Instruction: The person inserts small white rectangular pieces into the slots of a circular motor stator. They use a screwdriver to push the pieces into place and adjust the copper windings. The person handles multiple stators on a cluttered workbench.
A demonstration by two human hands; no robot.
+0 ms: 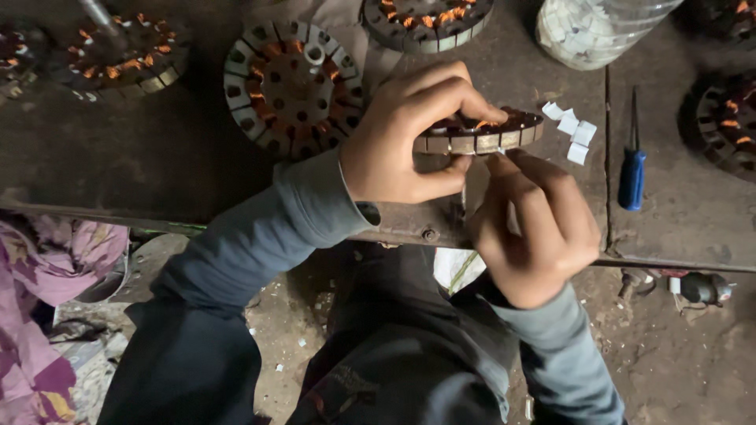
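Stator core (480, 134), a round laminated steel disc with slotted rim and copper-orange windings in its slots, is resting tilted on edge at the near border of the dark, worn metal workbench (118, 169), at about 1 o'clock from the centre of the view. It is judged to be heavy and rigid; the steel stack will not flex, but the thin copper wire is fragile and should not be pinched, so the outer rim is the proper place to take hold. The left hand (405, 134) is closing around the disc's left rim, fingers curling over the top face and thumb pressing beneath. The right hand (535, 224) is working at the lower edge of the rim, fingers pinched together near a slot; a small pale piece seems to be showing at the fingertips, though it cannot be told for certain. Small white paper slips (573, 130) are lying just beside the disc at 3 o'clock, and a blue-handled screwdriver (631, 169) is lying farther out in that direction. A second, flat-lying slotted stator (291, 86) is sitting at 10 o'clock from the held disc, another stator (425, 20) at 12 o'clock, and a clear plastic bag of white slips (591, 27) at 1 o'clock.
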